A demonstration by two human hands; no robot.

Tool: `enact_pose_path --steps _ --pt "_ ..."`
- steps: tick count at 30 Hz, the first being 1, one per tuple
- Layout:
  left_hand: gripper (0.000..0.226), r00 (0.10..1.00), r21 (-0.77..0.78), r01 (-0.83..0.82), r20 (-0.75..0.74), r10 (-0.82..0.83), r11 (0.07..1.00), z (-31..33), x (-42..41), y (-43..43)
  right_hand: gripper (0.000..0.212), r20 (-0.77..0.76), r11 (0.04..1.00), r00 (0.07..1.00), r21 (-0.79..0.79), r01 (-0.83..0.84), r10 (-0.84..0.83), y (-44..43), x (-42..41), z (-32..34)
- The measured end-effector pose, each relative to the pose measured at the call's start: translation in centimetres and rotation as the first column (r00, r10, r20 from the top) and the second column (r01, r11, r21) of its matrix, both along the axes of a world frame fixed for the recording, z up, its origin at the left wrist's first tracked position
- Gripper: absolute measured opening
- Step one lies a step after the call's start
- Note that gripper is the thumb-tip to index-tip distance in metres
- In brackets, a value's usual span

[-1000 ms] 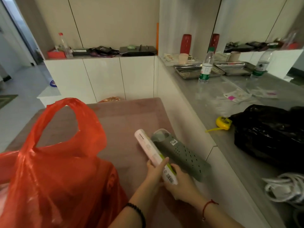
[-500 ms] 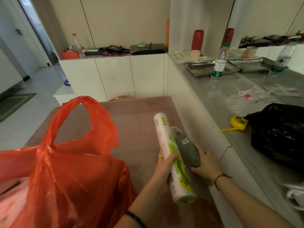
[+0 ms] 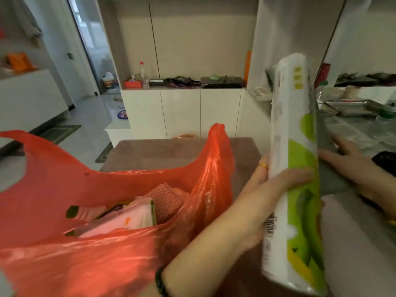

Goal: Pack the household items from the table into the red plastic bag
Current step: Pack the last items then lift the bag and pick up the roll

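The red plastic bag (image 3: 120,183) stands open on the brown table (image 3: 162,153), with several packaged items showing inside. My left hand (image 3: 272,189) is shut on a long white and green roll (image 3: 295,159), held nearly upright to the right of the bag. Behind the roll, my right hand (image 3: 355,168) rests against a grey perforated holder (image 3: 327,163); most of that holder is hidden by the roll, so the grip itself is unclear.
A grey counter (image 3: 360,133) runs along the right with metal trays (image 3: 353,106) and a black bag (image 3: 385,161). White cabinets (image 3: 192,112) stand behind the table, with clutter and a bottle (image 3: 143,75) on top. Tiled floor lies to the left.
Both hands have lifted the roll and the grey holder off the table and up close to the camera. The view has turned left, so the bag's open mouth now shows.
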State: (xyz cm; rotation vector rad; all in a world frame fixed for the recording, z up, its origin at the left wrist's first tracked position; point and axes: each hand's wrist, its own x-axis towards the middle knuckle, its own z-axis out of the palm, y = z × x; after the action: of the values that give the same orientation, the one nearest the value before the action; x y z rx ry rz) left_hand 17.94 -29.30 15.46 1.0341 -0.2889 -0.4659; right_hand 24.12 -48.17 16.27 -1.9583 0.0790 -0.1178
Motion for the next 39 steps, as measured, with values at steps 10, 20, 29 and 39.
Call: enact_pose_path --steps 10,20,29,39 --pt "0.065 0.784 0.210 -0.518 0.503 0.363 0.829 8.0 -3.0 22.3 0.079 0.397 0.983 0.912 0.099 -0.155 0.104 17.3 -5.6 13.1" --pt "0.093 0.726 0.848 -0.425 0.529 -0.439 0.318 -1.8 -0.5 32.4 0.065 0.337 0.981 0.926 0.025 -0.190 0.171 28.7 -6.1 9.7" --pt "0.060 0.729 0.921 -0.380 0.237 -0.643 -0.092 -4.9 -1.0 32.6 0.088 -0.045 0.746 0.857 -0.469 -0.472 0.514 27.8 -5.5 -0.4" --pt "0.093 0.786 0.756 -0.431 0.046 -0.617 -0.493 5.8 -4.2 38.4 0.093 -0.226 0.392 0.768 -0.754 -0.527 0.599 25.1 -4.6 -1.1"
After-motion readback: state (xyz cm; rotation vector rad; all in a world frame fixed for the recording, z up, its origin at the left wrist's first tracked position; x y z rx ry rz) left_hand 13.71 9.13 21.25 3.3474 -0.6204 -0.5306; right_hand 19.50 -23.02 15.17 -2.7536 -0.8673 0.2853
